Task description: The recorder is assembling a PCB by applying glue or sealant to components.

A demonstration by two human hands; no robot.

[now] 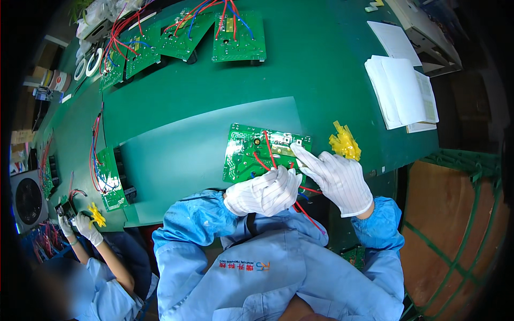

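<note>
A green circuit board (235,155) lies in front of me, with red wires (271,150) rising from its face. My left hand (265,192), in a white striped glove, is closed over the wires at the board's near edge. Loose wire ends come out beyond it toward my lap. My right hand (338,179), gloved too, reaches over the board's right side with its fingers stretched out. Its fingertips touch the board near a yellowish strip (282,151). The right thumb is partly hidden. A bunch of yellow tape strips (345,141) sits beyond my right hand.
Several wired boards (239,37) line the far side of the green table (310,69). Papers (396,93) lie at right. Another wired board (111,179) stands at left, near a co-worker's gloved hands (85,227). White tape rings (94,61) lie at far left.
</note>
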